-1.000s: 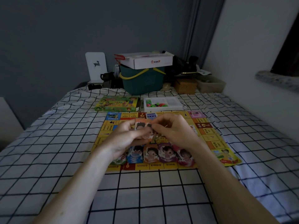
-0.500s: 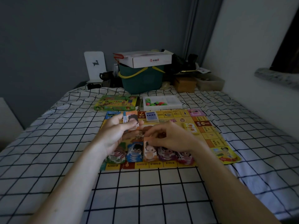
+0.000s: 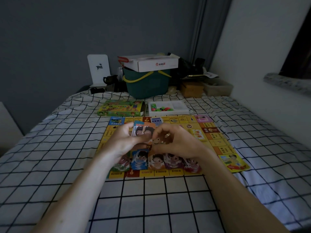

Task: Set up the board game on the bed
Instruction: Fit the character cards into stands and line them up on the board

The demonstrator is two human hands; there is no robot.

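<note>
Since 0.5 s ago: right hand [image 3: 176, 142] raised beside left hand [image 3: 124, 142]. Left grips 2 cards [image 3: 143, 131], long axis upright, faces toward camera; right pinches card edge above board [image 3: 217, 143].

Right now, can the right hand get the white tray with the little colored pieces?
Probably yes. The right hand is over the board, and nothing stands between it and the white tray just beyond the board's far edge.

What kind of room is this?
Most likely a bedroom: a bed with a grid-pattern sheet fills the view, a curtain hangs in the corner, and a green bucket and boxes stand at its far end.
</note>
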